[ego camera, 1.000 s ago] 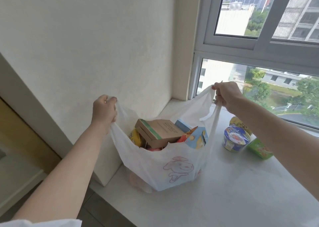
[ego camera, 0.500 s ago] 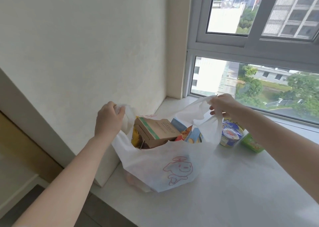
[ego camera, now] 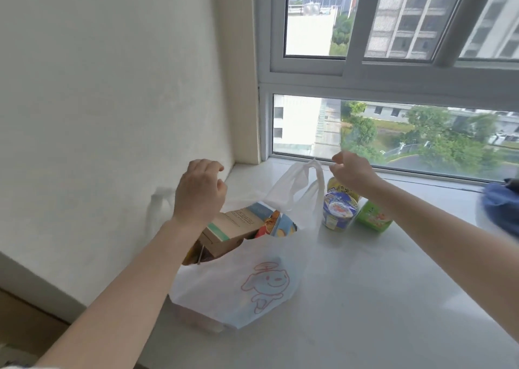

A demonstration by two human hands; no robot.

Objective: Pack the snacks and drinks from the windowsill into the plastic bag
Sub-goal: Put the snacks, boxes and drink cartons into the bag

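Bag (ego camera: 238, 287) sits on windowsill (ego camera: 379, 284), packed w/ boxes. Left hand (ego camera: 198, 193) hovers loosely curled, empty; right hand (ego camera: 352, 169) prob. pinches handle (ego camera: 311, 169).

A plain off-white wall (ego camera: 112, 87) fills the left side and meets the window (ego camera: 393, 73) at a corner. The window has a pale grey frame (ego camera: 351, 82), with sliding panes above and a fixed pane below. Daylight comes through it. Outside stand tall buildings (ego camera: 421, 17) and green trees (ego camera: 449, 141). A white stone windowsill (ego camera: 379, 298) runs under the glass.
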